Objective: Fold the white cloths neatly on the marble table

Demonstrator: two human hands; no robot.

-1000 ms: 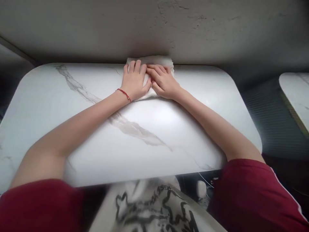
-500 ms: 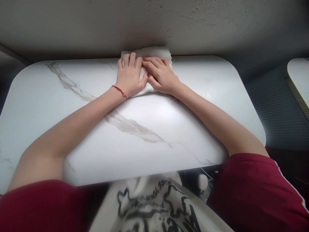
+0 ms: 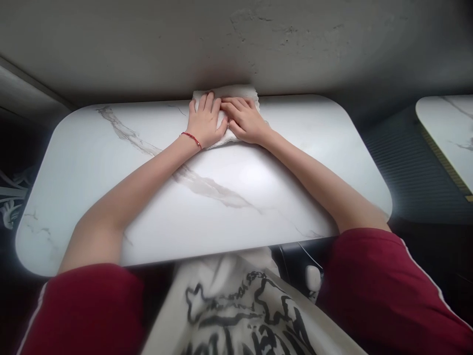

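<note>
Round-cornered marbled tabletop [image 3: 221,207], white cloth [image 3: 236,90]

"How are the arms held?"
"Both reach forward and slant inward, the left arm [image 3: 144,183] bent at the elbow [image 3: 92,227], the right arm [image 3: 306,166] sloping in from the other side."
"And the left grip [image 3: 204,125]?"
"Palm down, fingers [image 3: 209,102] spread and pointing ahead."
"The right grip [image 3: 248,123]?"
"Palm down too, fingers closer together, angled leftward, thumb [image 3: 236,130] near the other thumb."

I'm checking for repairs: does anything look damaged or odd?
The grey wall shows rough, pitted marks, unlike its smoother parts, behind the white, marbled table. The white textured cloth beneath the left hand and right hand extends past the table's far edge.
</note>
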